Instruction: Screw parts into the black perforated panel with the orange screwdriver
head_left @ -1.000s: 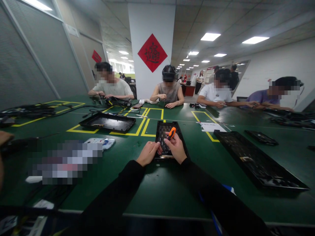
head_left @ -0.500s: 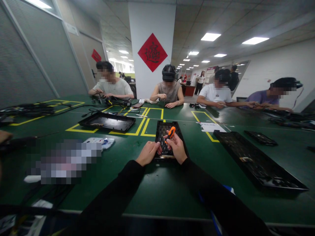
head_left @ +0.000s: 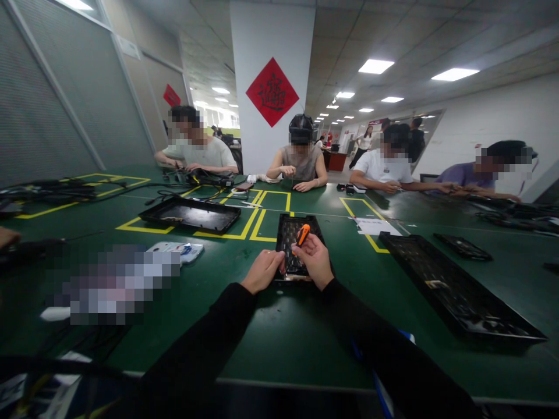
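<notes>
In front of me a black plastic casing (head_left: 286, 231), shaped like a shallow tray with a ribbed inside, lies lengthwise on the green table. My right hand (head_left: 318, 263) is over its right side, the fingers pinched round an orange-and-black screwdriver (head_left: 302, 234). The handle points up and away, and its lower end is mostly behind my fingers. My left hand (head_left: 263, 270) is closed at the casing's left edge, thumb and forefinger together. Whether those fingertips grip the edge, the screwdriver's shaft or a small part, I cannot make out.
A wide black casing (head_left: 192, 216) lies ahead left, a long one (head_left: 454, 285) to the right, with a small black panel (head_left: 463, 245) beyond. White paper (head_left: 376, 226) and yellow tape mark the table. Cables (head_left: 48, 195) lie far left. Several people sit across.
My right fingers have shifted and closed lower round the screwdriver, whose handle has turned a little. My left hand and the casing stay nearly where they were.
</notes>
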`<action>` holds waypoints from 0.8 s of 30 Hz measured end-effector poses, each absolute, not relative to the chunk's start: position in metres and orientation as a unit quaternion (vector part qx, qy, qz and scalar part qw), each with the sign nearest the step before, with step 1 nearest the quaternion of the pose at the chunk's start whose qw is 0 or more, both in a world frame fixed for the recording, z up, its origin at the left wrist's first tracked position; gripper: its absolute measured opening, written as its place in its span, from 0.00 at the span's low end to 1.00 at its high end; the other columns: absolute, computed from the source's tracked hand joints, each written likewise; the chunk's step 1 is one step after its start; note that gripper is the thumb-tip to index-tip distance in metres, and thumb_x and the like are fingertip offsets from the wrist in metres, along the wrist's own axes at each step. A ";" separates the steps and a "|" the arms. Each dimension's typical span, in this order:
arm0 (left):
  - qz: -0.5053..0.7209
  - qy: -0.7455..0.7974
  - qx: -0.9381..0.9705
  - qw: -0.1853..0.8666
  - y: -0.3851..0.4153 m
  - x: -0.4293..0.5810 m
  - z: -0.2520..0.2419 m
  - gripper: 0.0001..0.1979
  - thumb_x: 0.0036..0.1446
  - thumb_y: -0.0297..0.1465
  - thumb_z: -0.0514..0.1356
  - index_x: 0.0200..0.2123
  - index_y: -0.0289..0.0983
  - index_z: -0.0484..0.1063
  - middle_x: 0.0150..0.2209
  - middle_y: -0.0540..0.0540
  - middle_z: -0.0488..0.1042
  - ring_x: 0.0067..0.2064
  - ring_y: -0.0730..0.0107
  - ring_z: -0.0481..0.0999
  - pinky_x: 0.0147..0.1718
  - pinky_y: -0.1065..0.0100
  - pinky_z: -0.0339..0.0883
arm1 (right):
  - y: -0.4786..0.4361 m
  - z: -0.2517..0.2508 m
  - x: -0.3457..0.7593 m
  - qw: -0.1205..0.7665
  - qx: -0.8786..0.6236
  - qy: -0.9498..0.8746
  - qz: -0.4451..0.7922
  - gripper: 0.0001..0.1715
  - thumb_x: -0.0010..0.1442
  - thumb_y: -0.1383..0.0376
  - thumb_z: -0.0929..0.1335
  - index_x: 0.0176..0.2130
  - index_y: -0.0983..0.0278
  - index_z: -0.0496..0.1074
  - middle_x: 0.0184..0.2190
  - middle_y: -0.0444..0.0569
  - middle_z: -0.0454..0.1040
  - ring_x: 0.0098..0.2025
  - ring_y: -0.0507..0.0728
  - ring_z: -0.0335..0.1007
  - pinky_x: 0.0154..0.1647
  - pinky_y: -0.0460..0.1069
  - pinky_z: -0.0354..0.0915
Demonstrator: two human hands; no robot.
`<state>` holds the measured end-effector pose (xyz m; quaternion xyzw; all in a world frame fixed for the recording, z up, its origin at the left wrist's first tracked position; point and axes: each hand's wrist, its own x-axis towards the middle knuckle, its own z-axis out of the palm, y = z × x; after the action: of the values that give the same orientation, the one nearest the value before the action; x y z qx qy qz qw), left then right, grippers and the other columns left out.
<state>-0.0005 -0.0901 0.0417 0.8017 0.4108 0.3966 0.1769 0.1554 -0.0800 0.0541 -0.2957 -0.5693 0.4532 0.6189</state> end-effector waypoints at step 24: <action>0.389 0.423 0.802 0.165 -0.089 -0.001 0.040 0.31 0.61 0.40 0.37 0.18 0.35 0.71 0.20 0.49 0.66 0.26 0.75 0.64 0.32 0.72 0.56 | -0.087 0.058 0.157 0.596 -0.308 -0.568 0.477 0.24 0.51 0.61 0.66 0.48 0.63 0.64 0.31 0.45 0.70 0.18 0.44 0.55 0.17 0.42 0.55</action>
<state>-0.0014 -0.0888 0.0397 0.8018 0.4227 0.3887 0.1653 0.1575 -0.0871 0.0581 -0.3078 -0.5678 0.4765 0.5964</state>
